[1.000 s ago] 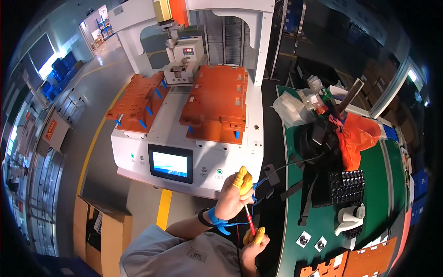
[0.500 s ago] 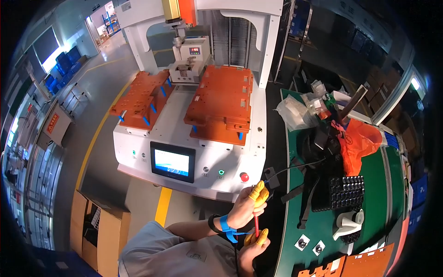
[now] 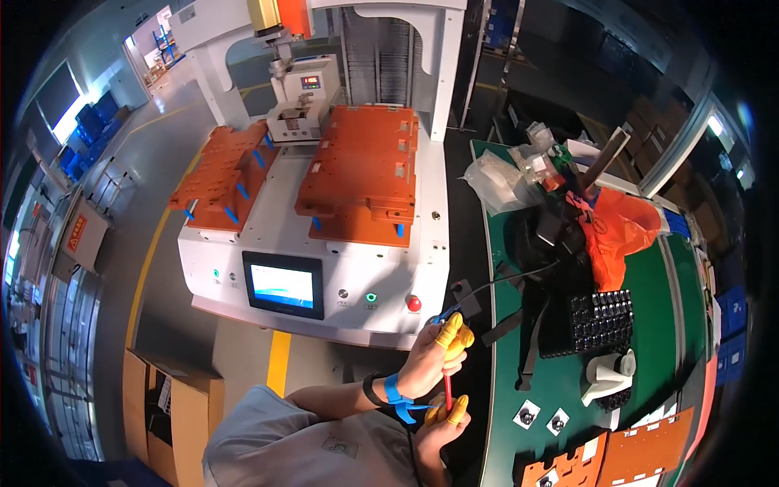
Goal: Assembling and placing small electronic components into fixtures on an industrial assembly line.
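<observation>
My left hand [image 3: 434, 357] is closed, with yellow finger cots on its fingers. Below it comes out a slim red rod [image 3: 448, 390], which runs down to my right hand [image 3: 443, 430]. That hand also wears yellow finger cots, and its fingers are closed round the rod's lower end. What the rod belongs to is hidden inside my left fist. A blue wrist strap [image 3: 398, 398] and a black band sit on my left wrist, and a blue strip trails from the strap towards my right hand. At the top of my left fist, a dark cable [image 3: 503, 280] leads off to the right.
Ahead stands a white machine with a touchscreen [image 3: 281, 286], a red button [image 3: 414, 303] and orange fixture plates [image 3: 361, 154]. On the right, a green bench [image 3: 507, 357] carries a black tray [image 3: 602, 323], a white dispenser [image 3: 604, 377], an orange bag [image 3: 621, 231] and small parts. A cardboard box [image 3: 199, 422] stands lower left.
The whole view has shifted, so the machine and bench sit further left and a little higher. Both hands keep nearly the same pose, still closed round the red rod.
</observation>
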`<state>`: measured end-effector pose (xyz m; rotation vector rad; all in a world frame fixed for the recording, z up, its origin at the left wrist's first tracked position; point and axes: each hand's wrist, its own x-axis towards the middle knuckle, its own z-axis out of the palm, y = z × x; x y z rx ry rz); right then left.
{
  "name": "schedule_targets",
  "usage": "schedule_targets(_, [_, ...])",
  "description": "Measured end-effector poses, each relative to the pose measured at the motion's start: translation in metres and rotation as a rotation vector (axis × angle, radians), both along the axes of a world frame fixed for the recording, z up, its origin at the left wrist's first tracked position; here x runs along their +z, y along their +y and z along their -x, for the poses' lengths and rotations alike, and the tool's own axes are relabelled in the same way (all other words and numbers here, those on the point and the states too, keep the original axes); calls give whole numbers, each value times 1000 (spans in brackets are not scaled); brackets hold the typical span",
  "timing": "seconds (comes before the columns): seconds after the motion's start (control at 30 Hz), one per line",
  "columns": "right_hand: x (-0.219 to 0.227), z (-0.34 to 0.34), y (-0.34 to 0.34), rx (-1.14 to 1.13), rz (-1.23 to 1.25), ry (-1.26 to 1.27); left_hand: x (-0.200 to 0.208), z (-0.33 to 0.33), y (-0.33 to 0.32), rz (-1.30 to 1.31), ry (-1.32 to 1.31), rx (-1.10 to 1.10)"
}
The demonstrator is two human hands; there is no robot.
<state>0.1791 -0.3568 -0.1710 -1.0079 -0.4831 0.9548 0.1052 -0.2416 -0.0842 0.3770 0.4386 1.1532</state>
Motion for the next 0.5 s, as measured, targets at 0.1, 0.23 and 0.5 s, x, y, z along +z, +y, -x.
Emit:
schedule_targets(0.1, [1, 0, -1, -14, -7, 26, 9, -2, -3, 2, 41, -6])
schedule_targets(0.23, [2, 0, 0, -61, -6, 25, 8, -6, -2, 36, 89, -26])
schedule_targets(0.5, [-3, -3, -9, -79, -37, 45, 17, -11, -9, 2, 99, -89])
